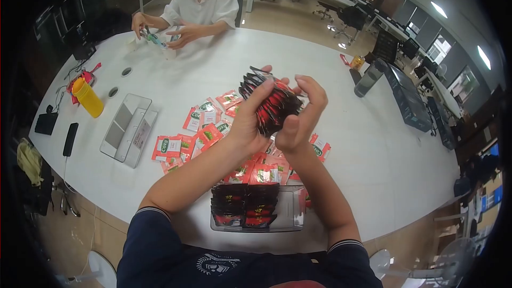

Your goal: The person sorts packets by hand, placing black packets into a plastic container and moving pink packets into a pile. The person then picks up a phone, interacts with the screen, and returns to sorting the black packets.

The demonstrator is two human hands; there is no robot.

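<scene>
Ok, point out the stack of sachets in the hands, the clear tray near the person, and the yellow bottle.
stack of sachets [274, 104], head view, on the red-and-black edges between the hands.
clear tray [290, 210], head view, on its bare right part.
yellow bottle [89, 98], head view, on its body.

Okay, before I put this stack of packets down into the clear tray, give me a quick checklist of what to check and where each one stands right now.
1. Stack of packets held by both hands, left hand and right hand: ok.
2. Stack edges squared up: not ok, the top fans out.
3. Clear tray has free room: ok, its right part looks open beside the packets in the tray.
4. Path down to the tray clear: ok, though loose packets lie just beyond it.
5. Packets all facing the same way: cannot tell.
6. Other person's hands far from the tray: ok.
</scene>
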